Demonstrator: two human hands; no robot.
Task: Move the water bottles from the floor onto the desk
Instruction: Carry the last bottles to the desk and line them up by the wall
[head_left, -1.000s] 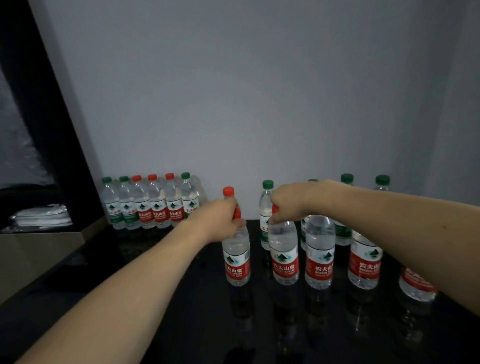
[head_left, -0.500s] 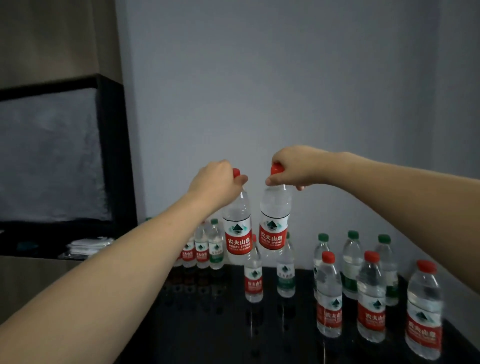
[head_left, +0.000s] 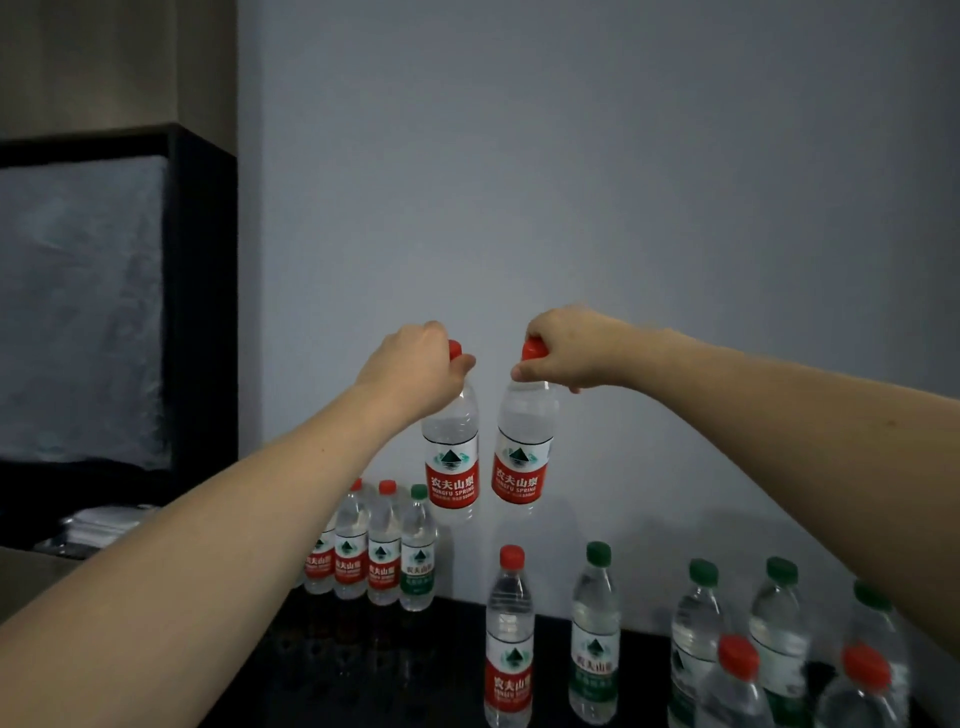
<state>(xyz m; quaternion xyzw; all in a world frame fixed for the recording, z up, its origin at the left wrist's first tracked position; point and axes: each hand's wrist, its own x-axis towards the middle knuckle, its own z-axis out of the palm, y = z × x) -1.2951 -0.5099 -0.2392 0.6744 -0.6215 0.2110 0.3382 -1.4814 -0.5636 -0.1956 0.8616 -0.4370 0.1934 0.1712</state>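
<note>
1. Against half a second ago: both lifted bottles hang in much the same spot before the wall, side by side, off the desk. The view has tipped slightly; the standing bottles sit lower in frame and the front right ones are cut by the edge.
2. A second ago both bottles stood on the dark top among the others; now they are well above it.
3. Left hand: fingers curled round the neck of the left bottle, red cap poking out above the knuckles. Bottle hangs upright.
4. Right hand: fingers and thumb pinch the neck of the right bottle just under its red cap. Bottle tilts slightly, base toward the left one; the two nearly touch.
5. Count, held: two, both red-labelled.
6. Count, back row at the wall: four visible, three red labels, one green; more may be hidden behind the left forearm.
7. Count, near group: one red bottle, one green bottle beside it, three more green caps to the right, two red caps in front, partly cropped. Seven there.
8. Contents: every bottle clear, capped, and filled with water as far as can be seen.
9. Left: dark shelf, pale stack on it, too dim to identify.
</note>
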